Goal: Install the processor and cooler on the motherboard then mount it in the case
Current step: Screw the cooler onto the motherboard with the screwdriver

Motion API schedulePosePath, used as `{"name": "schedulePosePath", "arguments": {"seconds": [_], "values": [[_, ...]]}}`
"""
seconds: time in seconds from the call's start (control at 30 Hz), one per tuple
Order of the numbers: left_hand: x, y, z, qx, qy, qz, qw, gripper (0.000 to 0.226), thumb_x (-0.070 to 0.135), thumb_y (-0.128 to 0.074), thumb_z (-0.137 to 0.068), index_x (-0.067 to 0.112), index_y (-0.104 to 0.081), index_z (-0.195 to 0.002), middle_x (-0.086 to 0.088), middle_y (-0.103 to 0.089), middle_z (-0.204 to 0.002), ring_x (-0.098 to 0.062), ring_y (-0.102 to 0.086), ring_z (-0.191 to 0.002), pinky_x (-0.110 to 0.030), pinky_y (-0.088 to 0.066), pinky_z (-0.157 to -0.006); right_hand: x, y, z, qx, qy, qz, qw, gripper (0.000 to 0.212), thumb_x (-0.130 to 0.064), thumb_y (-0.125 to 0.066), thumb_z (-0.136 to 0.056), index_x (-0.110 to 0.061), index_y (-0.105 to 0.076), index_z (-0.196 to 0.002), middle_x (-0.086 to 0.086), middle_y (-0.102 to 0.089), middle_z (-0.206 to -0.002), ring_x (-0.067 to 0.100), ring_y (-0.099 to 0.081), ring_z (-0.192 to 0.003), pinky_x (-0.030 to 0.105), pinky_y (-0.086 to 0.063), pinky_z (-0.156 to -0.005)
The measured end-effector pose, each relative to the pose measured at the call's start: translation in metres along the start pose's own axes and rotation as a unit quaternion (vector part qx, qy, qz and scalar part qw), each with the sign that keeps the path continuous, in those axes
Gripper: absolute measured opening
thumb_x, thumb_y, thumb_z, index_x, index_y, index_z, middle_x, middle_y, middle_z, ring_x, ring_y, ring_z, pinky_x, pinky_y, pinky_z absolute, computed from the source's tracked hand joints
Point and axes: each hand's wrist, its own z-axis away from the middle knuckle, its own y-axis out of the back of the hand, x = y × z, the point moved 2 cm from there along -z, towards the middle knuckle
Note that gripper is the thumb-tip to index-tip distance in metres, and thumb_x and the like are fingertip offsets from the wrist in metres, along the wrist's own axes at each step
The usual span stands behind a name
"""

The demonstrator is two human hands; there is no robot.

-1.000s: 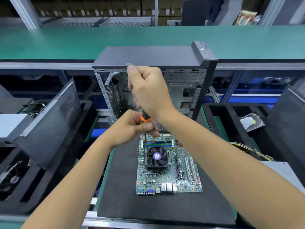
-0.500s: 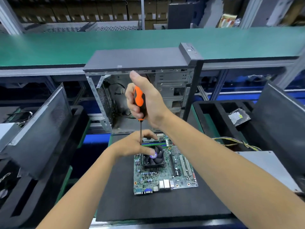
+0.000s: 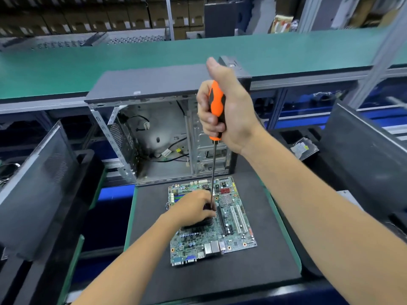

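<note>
Fingers (image 3: 206,119) of the right hand (image 3: 226,111) wrap the orange screwdriver (image 3: 217,106), its long shaft running almost straight down to the cooler (image 3: 198,225) on the motherboard (image 3: 233,216). The left hand (image 3: 193,209) curls over that cooler, steadying it, so the tip meets the cooler's right edge just beside those fingertips; the screw itself is hidden. That hand is the nearer one to the cooler. Motherboard lies flat on a dark mat (image 3: 154,260) on the tabletop (image 3: 132,212), and behind the motherboard the open case (image 3: 154,89) stands with loose cables inside.
</note>
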Motion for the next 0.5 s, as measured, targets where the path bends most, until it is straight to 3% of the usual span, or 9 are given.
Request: {"name": "schedulePosePath", "arguments": {"seconds": [0.23,0.5], "values": [[0.001,-0.008,-0.008,-0.038,0.026,-0.076,0.996,0.027,0.044,-0.064,-0.084,0.019,-0.061,-0.094,0.002,-0.054,-0.1,-0.016,-0.052,-0.094,-0.036,-0.047,-0.084,0.028,0.013,0.005,0.026,-0.013,-0.009,1.0,0.054,-0.054,-0.045,-0.088,-0.009,-0.043,-0.059,0.007,-0.033,-0.044,0.016,-0.02,-0.034,0.019,-0.023,-0.041],[0.012,-0.022,-0.003,0.043,0.116,-0.094,0.988,0.018,0.032,-0.056,-0.082,0.015,-0.063,-0.086,0.001,-0.057,-0.092,-0.019,-0.055,-0.083,-0.033,-0.048,-0.072,0.035,0.011,0.008,0.017,-0.011,-0.011,1.0,0.052,-0.052,-0.045,-0.089,-0.01,-0.044,-0.058,0.007,-0.034,-0.043,0.015,-0.02,-0.035,0.019,-0.022,-0.041]]}}
